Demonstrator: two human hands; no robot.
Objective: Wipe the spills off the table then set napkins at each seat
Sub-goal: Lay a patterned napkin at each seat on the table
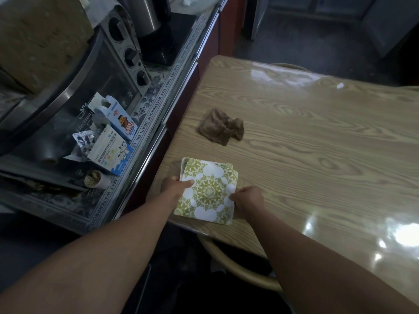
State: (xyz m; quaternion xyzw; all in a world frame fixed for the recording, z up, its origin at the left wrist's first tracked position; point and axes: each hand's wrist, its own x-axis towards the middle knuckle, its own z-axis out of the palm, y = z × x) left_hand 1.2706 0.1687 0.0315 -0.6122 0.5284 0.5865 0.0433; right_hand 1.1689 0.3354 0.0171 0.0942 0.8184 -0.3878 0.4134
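Two bare forearms come in from the bottom of the frame. Between them, bottom centre, the curved back of a wooden chair (pixel 226 264) is tucked under the counter (pixel 317 143) edge.

Just past that, both hands are on the napkins (pixel 209 189), a little stack of white squares with a green mandala print. It sits on the near left corner of the wood-grain counter, lower centre of the frame. The left grip (pixel 173 185) is pinching the stack's left edge, thumb lying on top. The right grip (pixel 249 199) is curled onto the right edge, grasping it too. The top napkin looks a bit skewed from the ones under it.

Further up, about mid-frame, a crumpled brown cloth (pixel 221 128) lies on the counter, well apart from the napkins. The counter top is glossy, with glare at lower right.

Over on the left there's a side counter (pixel 145 123) with a printed mat, a couple of small cartons (pixel 123 120) and a toaster oven (pixel 122 53). A shiny metal kettle (pixel 154 14) sits at the upper left.
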